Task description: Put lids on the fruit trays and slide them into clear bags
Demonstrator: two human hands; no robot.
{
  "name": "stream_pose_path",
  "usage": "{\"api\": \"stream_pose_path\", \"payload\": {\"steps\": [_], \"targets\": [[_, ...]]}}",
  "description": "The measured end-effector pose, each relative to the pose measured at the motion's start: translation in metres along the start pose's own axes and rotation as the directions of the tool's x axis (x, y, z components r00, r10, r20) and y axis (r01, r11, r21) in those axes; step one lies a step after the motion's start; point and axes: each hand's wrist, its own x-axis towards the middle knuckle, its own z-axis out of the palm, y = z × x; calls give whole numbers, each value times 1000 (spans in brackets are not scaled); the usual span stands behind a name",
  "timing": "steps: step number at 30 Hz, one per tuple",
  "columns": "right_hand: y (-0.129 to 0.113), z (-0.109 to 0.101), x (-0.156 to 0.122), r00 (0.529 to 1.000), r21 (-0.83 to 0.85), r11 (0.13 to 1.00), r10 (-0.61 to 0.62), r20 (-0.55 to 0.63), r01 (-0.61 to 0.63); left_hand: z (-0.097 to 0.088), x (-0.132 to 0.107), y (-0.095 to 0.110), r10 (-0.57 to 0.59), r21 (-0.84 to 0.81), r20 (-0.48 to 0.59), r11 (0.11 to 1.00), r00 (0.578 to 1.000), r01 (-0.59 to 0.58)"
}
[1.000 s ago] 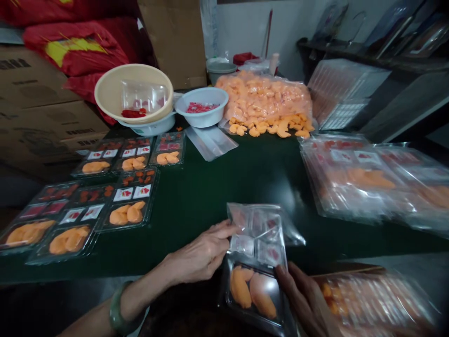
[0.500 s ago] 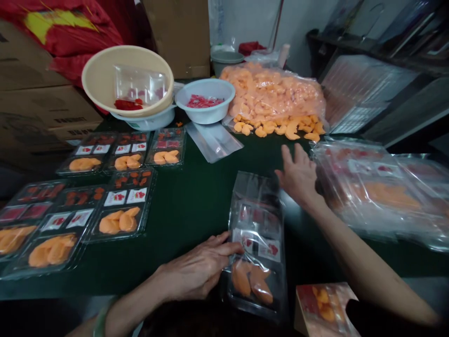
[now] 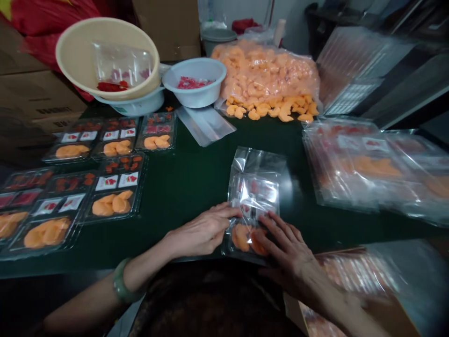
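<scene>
A compartment tray inside a clear plastic bag [image 3: 253,192] lies at the table's front edge, with orange curved pieces in its near section and printed sachets in the middle. My left hand [image 3: 201,231] grips the left edge of this bagged tray, index finger over the top, other fingers curled. On the tray's lower right lies my right hand [image 3: 286,245], its fingers stretched and spread over the film. The bag's loose far end [image 3: 259,157] extends beyond the tray.
Filled clear trays [image 3: 117,187] stand at left. At right lie stacked bagged trays [image 3: 354,164]. Behind are a cream basin [image 3: 66,56], a pale blue bowl [image 3: 196,97] of red sachets, flat plastic bags [image 3: 205,125] and a big bag of orange pieces [image 3: 266,70]. An open carton [image 3: 294,311] sits below right.
My right hand has come back from beyond the bagged tray and now rests on it. My left hand stays at its left edge. The camera view has shifted.
</scene>
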Motion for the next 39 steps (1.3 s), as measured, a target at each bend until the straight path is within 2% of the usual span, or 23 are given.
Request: {"api": "stream_pose_path", "payload": {"steps": [3, 5, 7, 9, 11, 13, 15, 17, 18, 20, 21, 22, 23, 24, 26, 28, 30, 32, 34, 36, 38, 39], "targets": [[-7, 15, 10, 969, 4, 997, 75, -235, -77, 1, 1, 6, 15, 55, -53, 998, 998, -12], [-9, 22, 22, 914, 51, 988, 157, -375, -149, 6, 2, 13, -24, 139, -83, 990, 996, 35], [-8, 25, 36, 858, 100, 970, 241, -454, -219, 14, 2, 21, -70, 226, -127, 969, 989, 97], [-7, 25, 50, 825, 121, 950, 310, -472, -287, 26, 2, 27, -97, 272, -195, 951, 976, 149], [-7, 25, 59, 816, 120, 932, 358, -453, -342, 39, 0, 31, -131, 263, -295, 941, 946, 212], [-8, 25, 65, 814, 126, 924, 379, -439, -362, 50, -4, 32, -168, 189, -392, 948, 905, 257], [-8, 26, 65, 820, 142, 933, 359, -446, -331, 54, -9, 33, -215, 40, -452, 965, 866, 260], [-8, 27, 63, 830, 142, 952, 305, -468, -269, 50, -14, 32, -340, -221, -485, 939, 806, 263], [-7, 29, 61, 834, 134, 962, 271, -481, -236, 45, -15, 30, -454, -390, -475, 877, 754, 282], [-6, 32, 59, 833, 110, 977, 215, -510, -184, 32, -12, 24, -705, -709, -361, 633, 610, 312], [-5, 33, 58, 826, 103, 981, 192, -529, -162, 24, -8, 19, -791, -811, -280, 498, 544, 307], [-4, 35, 57, 814, 101, 985, 173, -554, -141, 18, -2, 14, -835, -870, -202, 393, 511, 297], [-3, 35, 57, 799, 104, 987, 159, -581, -121, 12, 5, 9, -848, -899, -141, 326, 511, 293], [-3, 36, 58, 774, 112, 988, 152, -614, -105, 8, 13, 4, -843, -913, -96, 286, 529, 290], [-3, 34, 59, 713, 129, 989, 143, -687, -75, 6, 29, -1, -813, -931, -4, 217, 583, 295], [-2, 26, 59, 653, 139, 989, 133, -745, -43, 9, 41, 1, -782, -960, 65, 120, 620, 252], [-1, 11, 56, 613, 126, 992, 100, -783, 0, 11, 50, 11, -750, -987, 72, 41, 658, 154], [3, -15, 44, 605, 79, 995, 30, -796, 55, 7, 59, 29, -706, -998, 24, 23, 708, 56], [9, -53, 23, 621, 40, 995, -26, -783, 92, -2, 74, 54, -641, -998, -35, 57, 767, 3], [20, -99, -7, 677, 94, 992, 8, -736, 89, -15, 100, 81, -549, -991, -107, 130, 829, -42], [40, -145, -39, 803, 319, 947, 158, -575, 41, -24, 138, 109, -434, -974, -182, 203, 882, -101], [54, -165, -52, 809, 457, 888, 235, -539, 47, -27, 161, 122, -378, -966, -207, 225, 902, -127]]}}
